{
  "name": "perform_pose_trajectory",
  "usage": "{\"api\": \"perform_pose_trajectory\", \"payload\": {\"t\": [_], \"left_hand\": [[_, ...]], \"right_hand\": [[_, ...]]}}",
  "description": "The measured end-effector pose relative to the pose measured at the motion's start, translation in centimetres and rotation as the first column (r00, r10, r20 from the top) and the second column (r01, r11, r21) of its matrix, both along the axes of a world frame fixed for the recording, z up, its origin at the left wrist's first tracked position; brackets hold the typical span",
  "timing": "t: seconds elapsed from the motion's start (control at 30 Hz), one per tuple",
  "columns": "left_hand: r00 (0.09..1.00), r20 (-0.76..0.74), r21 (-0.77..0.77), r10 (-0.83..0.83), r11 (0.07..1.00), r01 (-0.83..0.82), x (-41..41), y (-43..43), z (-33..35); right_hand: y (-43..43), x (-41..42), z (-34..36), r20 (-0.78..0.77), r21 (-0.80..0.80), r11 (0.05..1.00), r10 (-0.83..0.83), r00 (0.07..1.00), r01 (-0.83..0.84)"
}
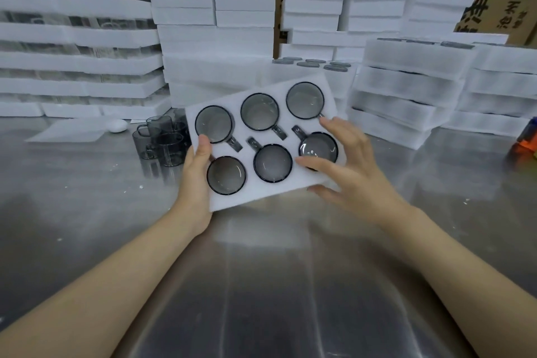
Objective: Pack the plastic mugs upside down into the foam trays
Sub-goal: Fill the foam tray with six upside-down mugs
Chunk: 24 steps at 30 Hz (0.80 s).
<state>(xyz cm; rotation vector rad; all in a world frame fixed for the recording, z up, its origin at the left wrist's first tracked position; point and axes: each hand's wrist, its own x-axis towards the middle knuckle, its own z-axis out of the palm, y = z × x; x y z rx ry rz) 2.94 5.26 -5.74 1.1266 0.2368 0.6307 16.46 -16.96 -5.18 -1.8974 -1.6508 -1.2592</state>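
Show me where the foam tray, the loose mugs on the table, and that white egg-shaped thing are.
foam tray (pixel 236 101): head view, bare strip along its far edge.
loose mugs (pixel 170 151): head view, side wall of the nearest mug.
white egg-shaped thing (pixel 117 126): head view, middle of its top.

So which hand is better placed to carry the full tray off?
Probably the left hand: it grips the tray by its left edge, thumb on top. The right hand only rests spread fingers on the right end.
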Motion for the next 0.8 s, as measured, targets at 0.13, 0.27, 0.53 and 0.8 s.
{"api": "perform_pose_trajectory", "payload": {"t": [0.13, 0.27, 0.53, 0.8], "left_hand": [[1.0, -0.023, -0.027, -0.02, 0.999, 0.019, 0.1, 0.0, 0.2], [0.999, 0.034, -0.012, -0.041, 0.999, 0.042, 0.1, -0.3, 0.1], [0.996, -0.09, 0.437, 0.001, 0.899, 0.039, 2.1, -1.7, -0.9], [0.972, -0.15, 0.406, 0.18, 0.908, -0.105, 3.3, -0.1, -2.0]], "right_hand": [[0.4, -0.3, -0.2, 0.115, 0.033, 0.999, -0.007, 0.993, 0.004], [-0.2, -0.6, -0.1, 0.051, 0.106, 0.994, -0.017, 0.999, 0.012], [0.0, 1.0, 4.9, -0.125, 0.322, 0.929, -0.149, 0.981, 0.182], [5.5, 10.3, 15.0, -0.398, 0.243, 0.849, -0.354, 0.847, 0.469]]}}
